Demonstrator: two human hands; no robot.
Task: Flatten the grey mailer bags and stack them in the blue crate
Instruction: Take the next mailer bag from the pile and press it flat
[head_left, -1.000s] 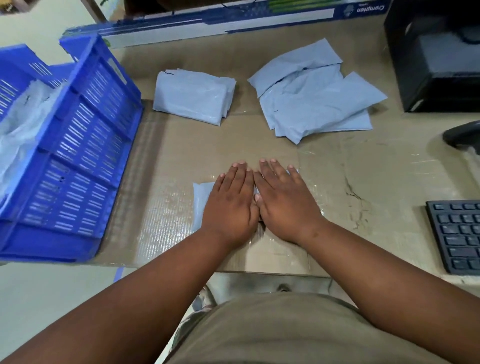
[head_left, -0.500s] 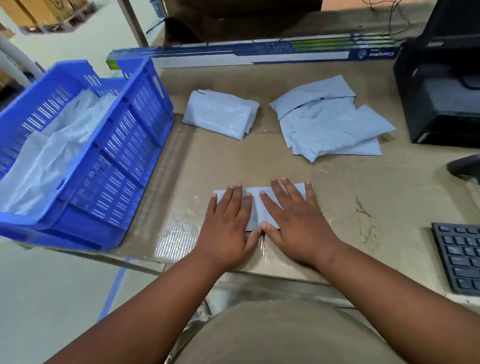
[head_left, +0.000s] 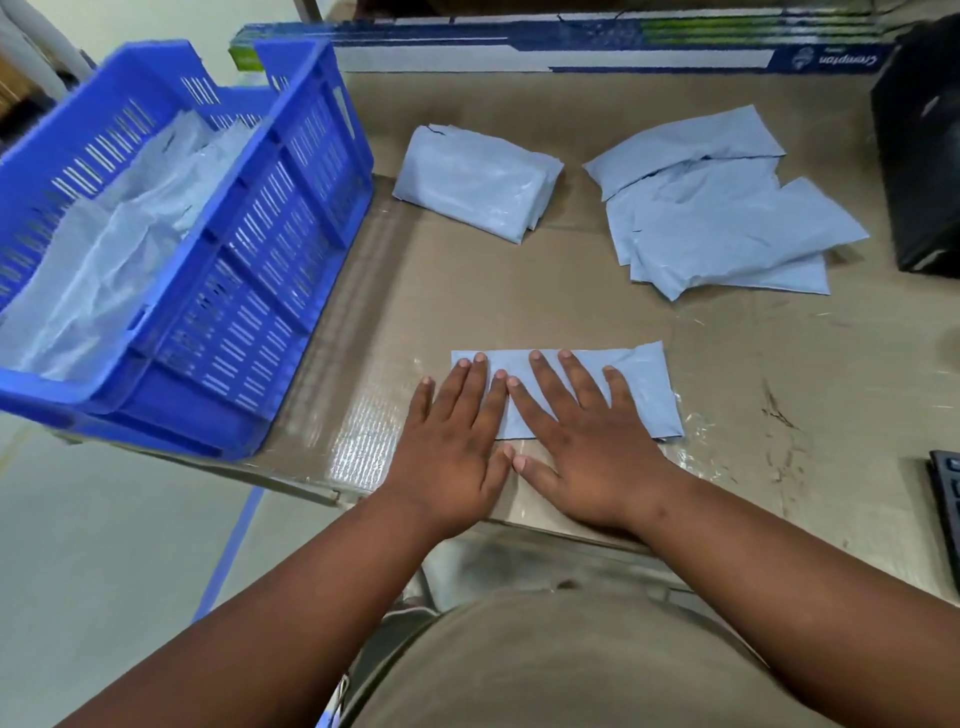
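Hands have slid nearer: left hand (head_left: 452, 441) and right hand (head_left: 582, 436), fingers straight, press the mailer bag (head_left: 644, 384), now uncovered toward 3 o'clock. Likely nearly flat; crate (head_left: 291, 208) waits at 10 o'clock.

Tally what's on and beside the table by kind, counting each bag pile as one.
Grey mailer bag under the hands: 1
Grey bag piles: 2, folded stack, loose pile
Blue crate: 1
Long printed box: 1
Keyboard: 1
Total: 6
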